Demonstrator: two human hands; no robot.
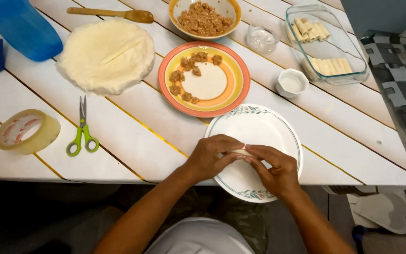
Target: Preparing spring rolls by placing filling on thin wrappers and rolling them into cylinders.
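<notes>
**Over the white plate: both hands pinched on a small roll**

Between the fingertips of both hands sits a small pale roll (pixel 241 152), cream-coloured, cylindrical, mostly hidden by fingers. Left hand (pixel 210 156) grips its left end; right hand (pixel 274 168) pinches its right end; both closed on it. The roll is held just above the near part of a white plate with a green leaf rim (pixel 287 129), at the near table edge. Beyond lies an orange-and-yellow plate (pixel 237 91) bearing brown filling portions (pixel 187 70). Farther off: a bowl of brown filling (pixel 204 19), a stack of pale round wrappers (pixel 105 55), a glass dish of finished rolls (pixel 325 44). Green-handled scissors (pixel 82 136) lie well left.
</notes>
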